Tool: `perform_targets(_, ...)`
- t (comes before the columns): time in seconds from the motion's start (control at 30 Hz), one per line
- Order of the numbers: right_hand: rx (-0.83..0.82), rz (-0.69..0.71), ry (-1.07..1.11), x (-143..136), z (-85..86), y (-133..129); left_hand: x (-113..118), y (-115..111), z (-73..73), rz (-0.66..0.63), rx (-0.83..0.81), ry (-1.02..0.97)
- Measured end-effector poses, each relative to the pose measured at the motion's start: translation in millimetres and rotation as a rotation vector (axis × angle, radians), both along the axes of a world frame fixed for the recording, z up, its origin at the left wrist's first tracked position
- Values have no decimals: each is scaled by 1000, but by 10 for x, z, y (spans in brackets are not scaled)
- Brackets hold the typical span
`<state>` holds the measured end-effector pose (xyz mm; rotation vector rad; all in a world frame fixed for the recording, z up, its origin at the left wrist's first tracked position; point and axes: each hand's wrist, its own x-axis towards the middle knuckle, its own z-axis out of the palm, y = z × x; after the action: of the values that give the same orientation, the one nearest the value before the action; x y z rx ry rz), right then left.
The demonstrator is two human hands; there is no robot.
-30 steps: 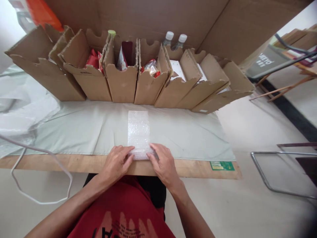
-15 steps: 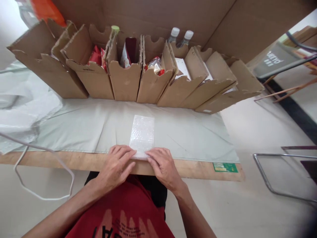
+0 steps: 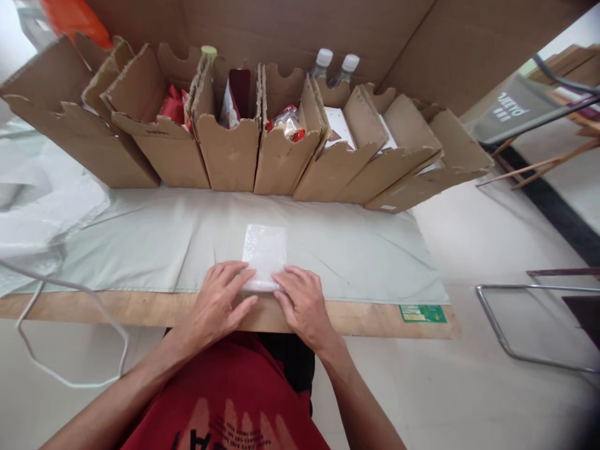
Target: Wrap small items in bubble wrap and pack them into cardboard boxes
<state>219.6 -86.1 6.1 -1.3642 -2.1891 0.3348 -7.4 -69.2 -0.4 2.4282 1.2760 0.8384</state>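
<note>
A small rectangle of clear bubble wrap [image 3: 265,247] lies flat on the pale green cloth, close to the table's front edge. My left hand [image 3: 225,292] grips its near left corner, fingertips on top and thumb stretched toward the middle. At the near right corner my right hand [image 3: 302,300] holds it the same way, with the fingers bent over the edge. The near end of the wrap looks thicker, as if folded or rolled over. Whether anything lies inside the wrap I cannot tell.
Several cardboard bins [image 3: 229,156] stand in a row behind, holding red packets, wrapped snacks and white boxes. Two capped bottles [image 3: 322,61] show behind them. Loose bubble wrap [image 3: 42,212] is heaped at left, near a white cable [image 3: 75,382]. A metal frame [image 3: 497,328] stands at right.
Both hands have moved a little away from my body, carrying the near edge of the bubble wrap forward. The flat part of the wrap now looks shorter. The view has shifted slightly.
</note>
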Motion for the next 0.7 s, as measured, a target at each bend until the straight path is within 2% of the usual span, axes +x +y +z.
perform_targets(0.07, -112, 16, 63, 35, 60, -18, -30, -57, 20, -49, -57, -34)
perform_targets(0.13, -148, -23, 85, 51, 94, -40, -17, -31, 10, -6, -102, -40)
perform_targets(0.27, 40, -153, 23, 6, 55, -53, 86, 202, -45, 135, -103, 76)
perform_targets(0.4, 69, -41, -112, -70, -43, 20, 121, 306, -44, 202, -120, 60)
perform_targets(0.5, 68, -71, -51, -88, -79, 77, 74, 144, -14, 290, -272, -186)
perform_targets(0.57, 27, -143, 62, -95, -61, 62, 54, -23, 4, 346, -474, -455)
perform_targets(0.63, -67, -200, 188, -121, -21, -7, 77, -163, 20, 320, -706, -707)
perform_targets(0.7, -200, -208, 306, -167, 19, -109, 147, -233, 46, 247, -867, -870)
